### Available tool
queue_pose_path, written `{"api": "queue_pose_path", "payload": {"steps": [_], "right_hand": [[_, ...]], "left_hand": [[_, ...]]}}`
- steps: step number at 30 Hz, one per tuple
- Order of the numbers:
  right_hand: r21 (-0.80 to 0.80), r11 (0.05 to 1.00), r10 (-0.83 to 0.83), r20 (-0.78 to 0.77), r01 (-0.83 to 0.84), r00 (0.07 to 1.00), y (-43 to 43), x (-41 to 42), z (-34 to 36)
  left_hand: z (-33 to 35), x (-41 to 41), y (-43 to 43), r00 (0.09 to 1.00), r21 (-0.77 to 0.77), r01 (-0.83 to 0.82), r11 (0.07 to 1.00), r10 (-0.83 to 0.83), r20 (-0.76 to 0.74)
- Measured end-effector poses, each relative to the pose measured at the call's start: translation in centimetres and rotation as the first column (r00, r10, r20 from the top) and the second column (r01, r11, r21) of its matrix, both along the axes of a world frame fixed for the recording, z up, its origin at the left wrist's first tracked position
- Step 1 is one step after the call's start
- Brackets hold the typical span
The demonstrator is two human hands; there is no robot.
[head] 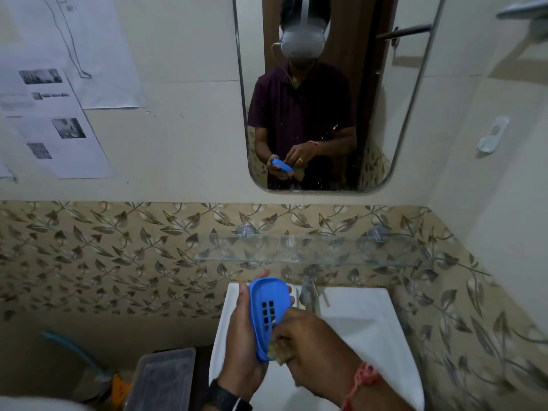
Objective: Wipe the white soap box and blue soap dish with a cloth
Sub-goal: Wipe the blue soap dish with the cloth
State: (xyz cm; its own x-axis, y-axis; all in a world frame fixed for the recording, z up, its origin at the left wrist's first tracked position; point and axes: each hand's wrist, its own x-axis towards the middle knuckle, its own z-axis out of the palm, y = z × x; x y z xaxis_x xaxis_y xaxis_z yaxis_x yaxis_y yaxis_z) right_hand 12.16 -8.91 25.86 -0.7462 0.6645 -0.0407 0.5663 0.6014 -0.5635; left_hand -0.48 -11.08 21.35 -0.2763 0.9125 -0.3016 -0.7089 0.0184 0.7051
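Note:
My left hand [241,345] holds the blue soap dish [268,310] tilted on its side above the white sink [364,321], its slotted inside facing right. My right hand [308,348] is closed on a small brownish cloth [280,353] and presses it against the dish's lower end. The cloth is mostly hidden under my fingers. The white soap box is not in view.
A metal tap [308,295] stands just right of the dish. A glass shelf [311,250] runs above the sink, with a mirror [323,93] over it. A grey lidded plastic container [166,378] sits left of the sink. Papers [59,84] hang on the left wall.

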Motion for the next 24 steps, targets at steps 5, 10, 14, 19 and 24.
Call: {"api": "queue_pose_path", "payload": {"steps": [5,10,14,19,24], "right_hand": [[0.189,0.936,-0.276,-0.123,0.296,0.953,1.3,-0.2,0.1],[0.191,0.947,-0.206,-0.255,0.258,0.945,1.3,-1.1,1.0],[0.036,0.998,-0.057,-0.065,0.06,0.996,0.1,0.0,-0.2],[0.138,0.944,-0.261,-0.246,0.3,0.934,2.1,-0.5,0.2],[0.195,0.941,-0.221,-0.259,0.276,0.94,1.3,-2.0,0.4]], "left_hand": [[0.6,0.7,0.2,0.999,0.016,0.03,0.999,-0.03,-0.023],[1.2,0.7,0.1,0.997,0.008,0.049,0.999,-0.048,-0.055],[1.1,-1.0,0.4,0.999,0.045,0.029,0.999,-0.027,-0.041],[1.1,0.1,-0.1,0.999,0.032,0.051,0.998,-0.052,0.016],[1.2,0.2,-0.4,0.996,0.027,0.077,0.997,-0.078,0.039]]}}
